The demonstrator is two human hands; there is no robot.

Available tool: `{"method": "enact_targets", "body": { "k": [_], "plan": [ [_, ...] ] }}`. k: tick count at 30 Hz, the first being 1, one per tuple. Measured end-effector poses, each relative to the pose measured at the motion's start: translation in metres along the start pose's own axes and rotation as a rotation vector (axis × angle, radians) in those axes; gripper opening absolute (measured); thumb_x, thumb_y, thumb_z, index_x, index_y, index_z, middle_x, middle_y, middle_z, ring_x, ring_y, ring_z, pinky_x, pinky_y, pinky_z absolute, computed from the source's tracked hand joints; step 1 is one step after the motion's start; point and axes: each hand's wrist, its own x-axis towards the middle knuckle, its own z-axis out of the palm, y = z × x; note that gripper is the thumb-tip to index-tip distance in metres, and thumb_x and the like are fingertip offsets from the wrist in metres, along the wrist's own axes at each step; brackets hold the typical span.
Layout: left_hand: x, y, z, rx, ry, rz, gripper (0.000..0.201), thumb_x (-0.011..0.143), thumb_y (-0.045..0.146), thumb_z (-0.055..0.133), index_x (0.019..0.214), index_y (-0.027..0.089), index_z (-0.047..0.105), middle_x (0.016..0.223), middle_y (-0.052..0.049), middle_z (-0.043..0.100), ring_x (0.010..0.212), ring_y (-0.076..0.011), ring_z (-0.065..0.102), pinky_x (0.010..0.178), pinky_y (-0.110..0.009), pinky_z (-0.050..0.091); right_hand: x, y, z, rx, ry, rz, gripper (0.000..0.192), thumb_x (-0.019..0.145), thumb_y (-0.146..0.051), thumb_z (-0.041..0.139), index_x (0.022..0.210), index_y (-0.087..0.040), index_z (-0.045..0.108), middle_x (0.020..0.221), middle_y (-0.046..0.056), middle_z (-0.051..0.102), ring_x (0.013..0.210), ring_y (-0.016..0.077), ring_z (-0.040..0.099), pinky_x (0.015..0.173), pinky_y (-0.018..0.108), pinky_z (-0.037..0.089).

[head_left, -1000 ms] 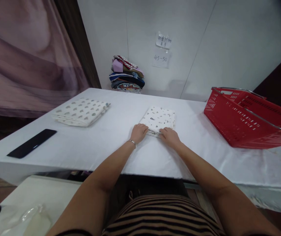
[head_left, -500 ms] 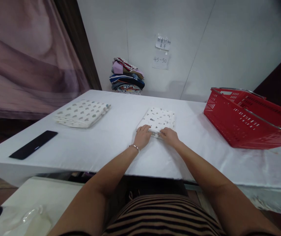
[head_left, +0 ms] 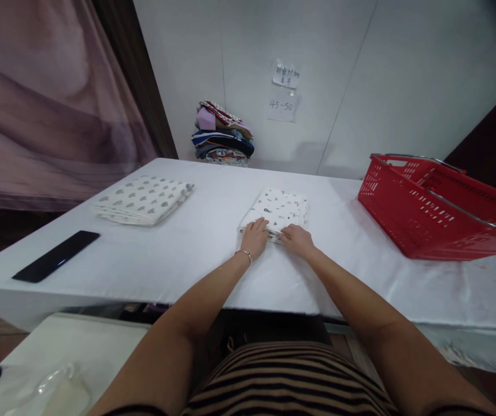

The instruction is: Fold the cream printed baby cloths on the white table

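A small white cloth with a dark scattered print (head_left: pixel 283 207) lies folded into a squarish stack on the table, its layers showing along the near edge. My left hand (head_left: pixel 255 236) holds that edge at its left corner, fingers over the top and thumb by the layers. At the right part of the same edge, my right hand (head_left: pixel 296 239) grips the cloth with bent fingers. The thumbs' exact hold is partly hidden. Farther left rests another folded white cloth with grey hearts (head_left: pixel 146 199), touched by neither hand.
A white-covered table (head_left: pixel 213 254) spans the view. At its right stands a red perforated basket (head_left: pixel 421 219) with metal handles. A flat black object (head_left: pixel 57 256) lies front left. Several folded fabrics (head_left: pixel 223 136) are piled by the wall, beneath paper signs (head_left: pixel 281 106).
My left hand has shifted slightly to the right along the cloth's near edge, its wrist turning inward. My right hand and the cloth have hardly moved.
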Motion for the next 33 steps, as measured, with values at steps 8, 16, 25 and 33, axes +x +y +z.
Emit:
{"method": "enact_targets", "body": {
  "k": [8, 16, 25, 33],
  "plan": [
    [-0.012, -0.002, -0.006, -0.069, 0.041, 0.049, 0.028, 0.089, 0.013, 0.038, 0.086, 0.019, 0.065, 0.124, -0.007, 0.057, 0.129, -0.0215, 0.036, 0.102, -0.041, 0.033, 0.000, -0.002, 0.001, -0.028, -0.016, 0.011, 0.034, 0.093, -0.042, 0.036, 0.091, -0.025, 0.065, 0.097, 0.003, 0.060, 0.093, 0.0164, 0.052, 0.065, 0.024, 0.033],
    [-0.009, -0.004, -0.002, -0.094, 0.026, 0.012, 0.024, 0.089, 0.017, 0.042, 0.084, 0.021, 0.065, 0.125, -0.006, 0.056, 0.124, -0.0217, 0.042, 0.098, -0.040, 0.036, -0.005, -0.005, 0.004, -0.141, 0.007, -0.057, 0.031, 0.087, -0.047, 0.048, 0.101, -0.023, 0.061, 0.103, 0.007, 0.058, 0.095, 0.0199, 0.051, 0.071, 0.026, 0.036],
    [-0.013, -0.019, -0.008, -0.073, 0.051, -0.080, 0.021, 0.088, 0.019, 0.045, 0.086, 0.021, 0.065, 0.125, -0.007, 0.056, 0.116, -0.0209, 0.048, 0.095, -0.040, 0.036, -0.004, -0.001, 0.003, -0.146, 0.010, -0.118, 0.025, 0.093, -0.036, 0.040, 0.096, -0.024, 0.062, 0.099, 0.004, 0.059, 0.093, 0.0176, 0.051, 0.068, 0.026, 0.035],
    [-0.018, -0.040, -0.005, -0.013, 0.030, -0.172, 0.024, 0.087, 0.015, 0.042, 0.080, 0.020, 0.065, 0.132, -0.007, 0.051, 0.120, -0.0246, 0.044, 0.096, -0.045, 0.034, -0.006, 0.001, 0.004, -0.129, 0.020, -0.120, 0.027, 0.093, -0.037, 0.038, 0.095, -0.023, 0.061, 0.099, 0.004, 0.059, 0.093, 0.0175, 0.051, 0.067, 0.026, 0.034]
  ]
}}
